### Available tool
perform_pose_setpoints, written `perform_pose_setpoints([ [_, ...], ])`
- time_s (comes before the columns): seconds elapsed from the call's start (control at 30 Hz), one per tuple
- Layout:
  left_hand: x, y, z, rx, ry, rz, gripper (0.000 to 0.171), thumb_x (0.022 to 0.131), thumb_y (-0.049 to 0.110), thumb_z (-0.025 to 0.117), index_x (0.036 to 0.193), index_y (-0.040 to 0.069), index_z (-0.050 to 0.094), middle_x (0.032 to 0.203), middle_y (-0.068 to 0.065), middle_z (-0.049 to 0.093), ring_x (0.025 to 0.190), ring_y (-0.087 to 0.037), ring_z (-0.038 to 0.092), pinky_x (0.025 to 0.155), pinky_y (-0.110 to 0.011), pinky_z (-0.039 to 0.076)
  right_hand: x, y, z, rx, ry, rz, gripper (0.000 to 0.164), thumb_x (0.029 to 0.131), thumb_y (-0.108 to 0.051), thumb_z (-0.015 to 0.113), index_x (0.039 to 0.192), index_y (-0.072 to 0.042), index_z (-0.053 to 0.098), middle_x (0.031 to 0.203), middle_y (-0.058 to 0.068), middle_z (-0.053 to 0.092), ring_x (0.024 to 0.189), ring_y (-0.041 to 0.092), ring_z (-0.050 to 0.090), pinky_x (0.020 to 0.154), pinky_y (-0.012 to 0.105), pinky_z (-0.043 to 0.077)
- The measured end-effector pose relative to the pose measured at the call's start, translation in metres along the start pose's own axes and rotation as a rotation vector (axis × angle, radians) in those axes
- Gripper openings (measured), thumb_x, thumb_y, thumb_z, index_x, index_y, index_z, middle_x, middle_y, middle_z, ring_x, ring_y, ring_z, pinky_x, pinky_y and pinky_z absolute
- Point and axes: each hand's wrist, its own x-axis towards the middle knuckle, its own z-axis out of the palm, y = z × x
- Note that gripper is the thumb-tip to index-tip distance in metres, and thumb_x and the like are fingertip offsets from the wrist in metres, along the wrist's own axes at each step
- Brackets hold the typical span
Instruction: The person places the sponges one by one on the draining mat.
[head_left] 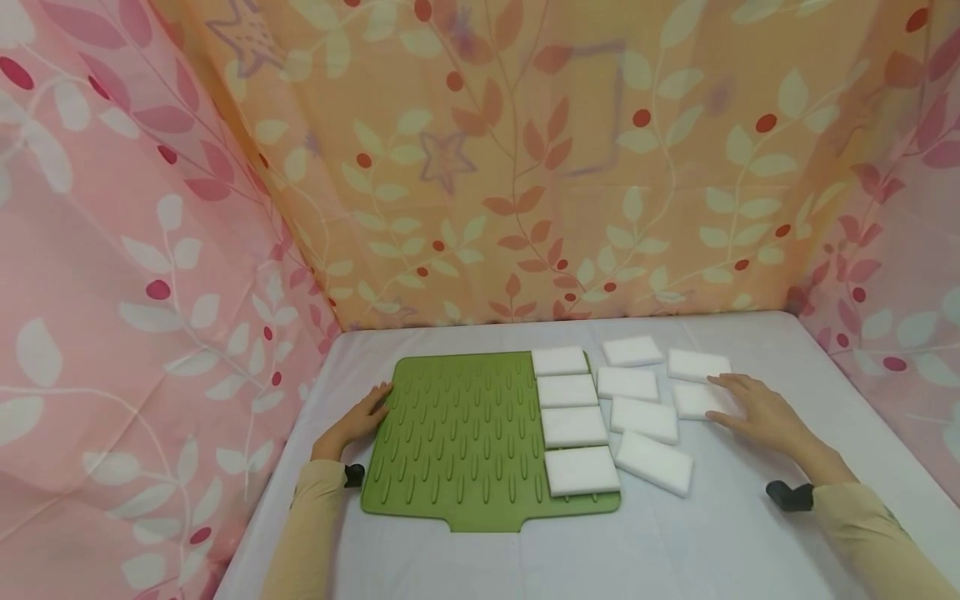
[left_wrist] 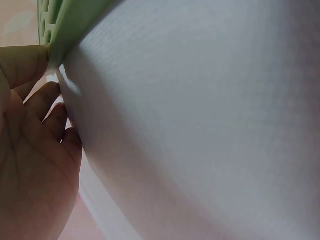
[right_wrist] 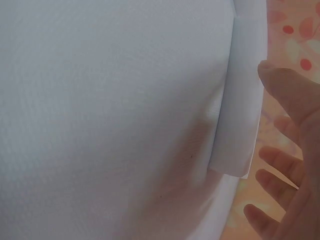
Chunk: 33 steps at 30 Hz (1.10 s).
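Note:
A green ridged mat [head_left: 457, 433] lies flat on the table. Along its right side several white sponge blocks [head_left: 576, 427] form a column. My left hand [head_left: 358, 423] rests at the mat's left edge; in the left wrist view its thumb [left_wrist: 30, 62] touches the mat's rim [left_wrist: 75, 25], while the other fingertips meet the table. On the right, my right hand [head_left: 768, 421] reaches over a white sponge block [head_left: 692, 402], fingers spread. In the right wrist view the thumb [right_wrist: 285, 85] is at that block's [right_wrist: 240, 100] edge, the other fingers apart from it.
More loose white sponge blocks [head_left: 643, 419] lie at angles between the mat and my right hand. White cloth covers the table [head_left: 675, 550]. Flowered curtains [head_left: 480, 167] enclose its back and sides. A small black device [head_left: 790, 496] sits at my right wrist.

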Motion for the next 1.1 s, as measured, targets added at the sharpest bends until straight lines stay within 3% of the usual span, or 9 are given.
perform_pose_setpoints([
  [0.23, 0.0011, -0.0005, -0.0005, 0.001, 0.001, -0.003, 0.053, 0.099, 0.011, 0.041, 0.146, -0.003, 0.019, 0.15, -0.028, 0.012, 0.138, -0.046, 0.003, 0.11, -0.06, 0.008, 0.0011, 0.0014, 0.0013, 0.021, -0.059, 0.042, 0.067, 0.079, -0.042, 0.071, 0.129, -0.003, 0.049, 0.127, 0.026, 0.045, 0.114, 0.048, 0.041, 0.085, 0.067, 0.036],
  [0.67, -0.0005, -0.0004, 0.0003, 0.006, -0.009, -0.014, 0.053, 0.1, 0.013, 0.039, 0.147, -0.003, 0.018, 0.15, -0.028, 0.011, 0.138, -0.046, 0.002, 0.109, -0.06, 0.007, -0.0019, -0.0002, -0.0006, 0.021, -0.089, 0.043, 0.064, 0.078, -0.041, 0.073, 0.125, -0.003, 0.052, 0.122, 0.026, 0.048, 0.109, 0.046, 0.045, 0.083, 0.065, 0.038],
  [0.93, -0.0007, -0.0003, -0.0003, -0.01, -0.019, -0.028, 0.054, 0.1, 0.012, 0.041, 0.147, -0.001, 0.018, 0.151, -0.026, 0.011, 0.139, -0.043, 0.002, 0.11, -0.059, 0.007, -0.0032, 0.0003, -0.0035, -0.003, -0.091, 0.032, 0.059, 0.076, -0.029, 0.076, 0.124, -0.004, 0.053, 0.12, 0.026, 0.049, 0.108, 0.044, 0.045, 0.084, 0.064, 0.039],
  [1.1, 0.0007, -0.0006, -0.0002, -0.005, -0.01, -0.029, 0.054, 0.1, 0.013, 0.04, 0.147, -0.001, 0.017, 0.151, -0.026, 0.01, 0.139, -0.045, 0.002, 0.11, -0.06, 0.006, -0.0011, 0.0002, -0.0059, -0.012, -0.066, 0.002, 0.058, 0.074, -0.031, 0.078, 0.121, -0.004, 0.057, 0.115, 0.024, 0.052, 0.103, 0.042, 0.048, 0.08, 0.062, 0.041],
])
